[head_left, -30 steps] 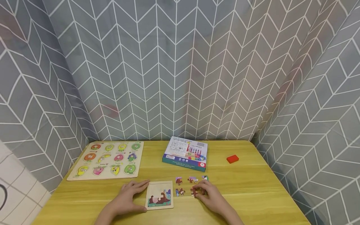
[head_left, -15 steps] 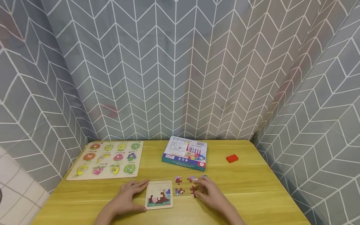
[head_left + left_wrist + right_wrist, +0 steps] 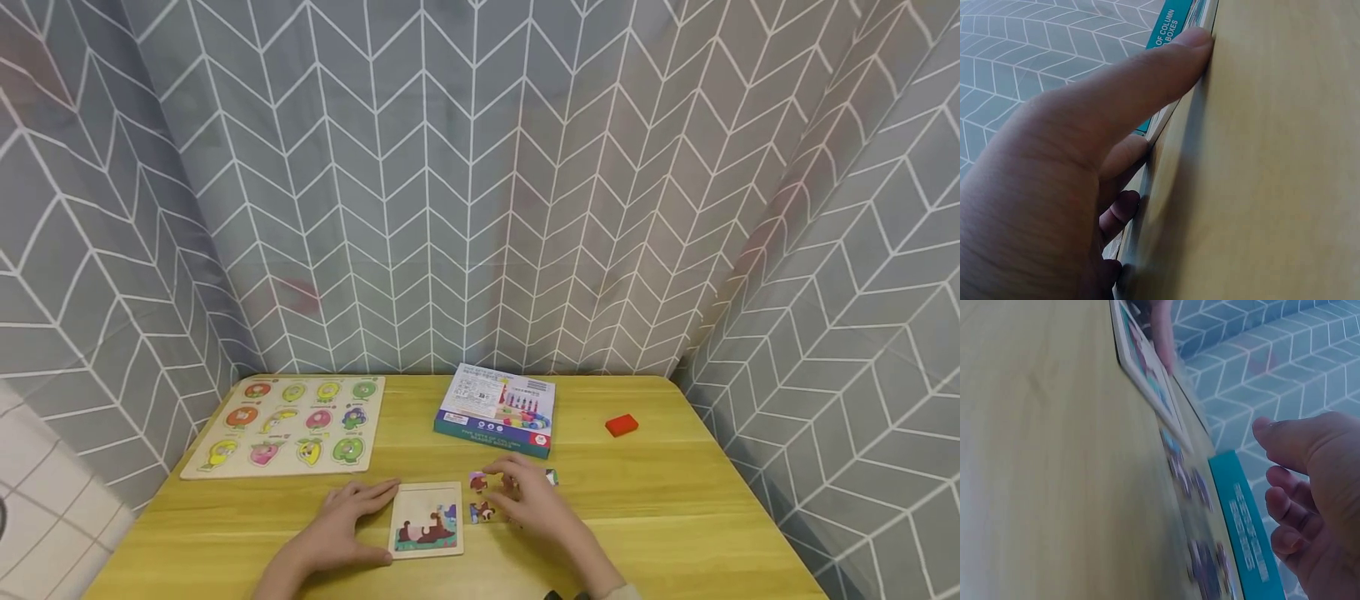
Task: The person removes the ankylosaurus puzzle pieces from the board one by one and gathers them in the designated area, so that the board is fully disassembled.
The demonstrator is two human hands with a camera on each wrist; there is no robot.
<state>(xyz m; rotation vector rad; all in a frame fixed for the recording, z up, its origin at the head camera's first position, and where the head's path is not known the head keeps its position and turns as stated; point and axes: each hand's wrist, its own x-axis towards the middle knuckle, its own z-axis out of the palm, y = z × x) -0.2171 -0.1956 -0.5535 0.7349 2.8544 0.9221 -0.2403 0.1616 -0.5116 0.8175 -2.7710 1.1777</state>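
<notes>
My left hand lies beside a small square wooden puzzle tray, its index fingertip and thumb tip at the two left corners. The tray's lower part bears a picture of a brown animal; bare wood shows above. In the left wrist view the thumb of my left hand reaches straight along the tray's edge. My right hand hovers over loose jigsaw pieces right of the tray, covering some. Two pieces, an upper one and a lower one, show by its fingertips. In the right wrist view my right hand has thumb and fingers apart, holding nothing.
A fruit and vegetable puzzle board lies at the back left. Behind the pieces sits a flat toy box. To the right is a red block. Another jigsaw piece peeks out beyond my right hand. A patterned curtain encloses the table.
My right hand has moved left over the loose pieces, from the rightmost ones toward those nearer the tray. My left hand and the tray have stayed put.
</notes>
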